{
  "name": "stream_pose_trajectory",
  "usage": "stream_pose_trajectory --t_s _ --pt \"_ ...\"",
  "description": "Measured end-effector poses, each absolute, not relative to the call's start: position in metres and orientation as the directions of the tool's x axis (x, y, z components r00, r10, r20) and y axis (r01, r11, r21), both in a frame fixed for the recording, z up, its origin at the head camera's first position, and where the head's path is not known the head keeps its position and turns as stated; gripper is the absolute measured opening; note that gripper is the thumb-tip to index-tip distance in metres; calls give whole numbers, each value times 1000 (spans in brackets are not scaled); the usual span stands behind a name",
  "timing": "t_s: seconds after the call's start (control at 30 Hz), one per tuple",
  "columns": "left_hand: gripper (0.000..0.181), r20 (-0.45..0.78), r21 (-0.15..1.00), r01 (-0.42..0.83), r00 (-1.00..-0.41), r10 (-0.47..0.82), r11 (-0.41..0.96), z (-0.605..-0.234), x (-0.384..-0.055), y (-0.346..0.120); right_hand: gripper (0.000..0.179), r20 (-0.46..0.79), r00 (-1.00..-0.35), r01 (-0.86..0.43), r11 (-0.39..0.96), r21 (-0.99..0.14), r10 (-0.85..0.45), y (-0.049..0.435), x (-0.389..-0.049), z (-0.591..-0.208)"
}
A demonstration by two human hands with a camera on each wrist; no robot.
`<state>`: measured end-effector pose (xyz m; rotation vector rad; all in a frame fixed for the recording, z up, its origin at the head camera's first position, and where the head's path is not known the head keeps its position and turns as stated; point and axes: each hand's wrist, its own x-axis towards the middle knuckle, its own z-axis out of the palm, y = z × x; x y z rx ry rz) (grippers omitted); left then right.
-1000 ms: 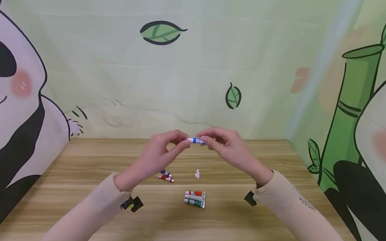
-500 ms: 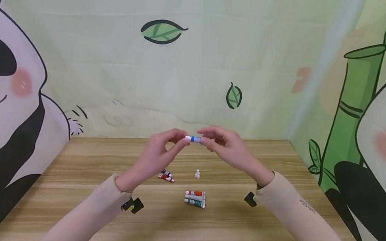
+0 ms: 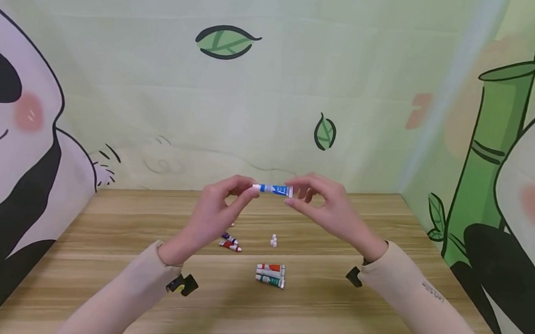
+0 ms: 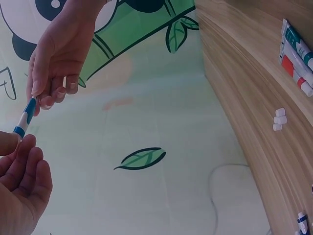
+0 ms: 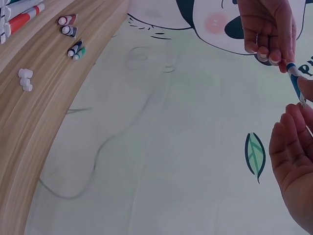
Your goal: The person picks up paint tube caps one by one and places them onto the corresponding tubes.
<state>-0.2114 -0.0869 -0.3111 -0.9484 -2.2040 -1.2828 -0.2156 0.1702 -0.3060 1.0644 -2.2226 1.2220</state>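
Printed panda (image 3: 18, 146) far left. I've got the left hand (image 3: 214, 204) pinching the white cap end of the blue tube (image 3: 281, 190), which is level, up off the wood table (image 3: 304, 322). Below: dark blue tube (image 3: 230, 239), red tube (image 3: 229, 246). Next, small white pieces (image 3: 273, 241), clustered; nearer me, three tubes (image 3: 270, 274) lined up. Right hand (image 3: 329, 209): thumb and index parted around the blue tube's tail; contact, I can't tell. Printed bamboo (image 3: 495, 135) far right.

Seen with a tube (image 3: 275, 190) between left hand (image 3: 211, 209) and right hand (image 3: 331, 206), caps (image 3: 274, 243) below on table (image 3: 309, 312) behind three tubes (image 3: 269, 274), other tubes (image 3: 231, 246) below left hand.
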Motion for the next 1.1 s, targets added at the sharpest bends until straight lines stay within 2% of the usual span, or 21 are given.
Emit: stream_pose_trajectory --t_s 0.1,0.3,0.6,0.73,0.8,0.87,0.97,1.1 --pt "17 645 590 734 -680 349 338 -310 -211 -87 25 646 -625 -780 336 -528 -437 170 -216 -306" --pt "16 669 557 759 -650 360 336 -310 -209 -86 9 600 -666 -745 347 -570 -444 170 -215 -305" --pt "17 694 529 782 -622 363 329 -311 -207 -87 20 456 -780 -604 325 -728 -428 165 -212 -303" --pt "17 692 530 779 -626 359 336 -311 -207 -87 18 443 -793 -587 330 -739 -417 164 -213 -306" --pt "18 685 542 769 -638 351 339 -311 -207 -87 18 492 -765 -632 336 -698 -416 165 -214 -308" --pt "18 675 559 755 -654 341 342 -310 -208 -88 28 565 -709 -701 331 -632 -422 166 -216 -310" --pt "18 667 577 742 -669 327 340 -310 -208 -89 39 689 -576 -818 296 -494 -440 166 -219 -311" --pt "17 661 586 735 -677 324 341 -310 -209 -90 39 780 -429 -903 254 -348 -455 167 -223 -312"
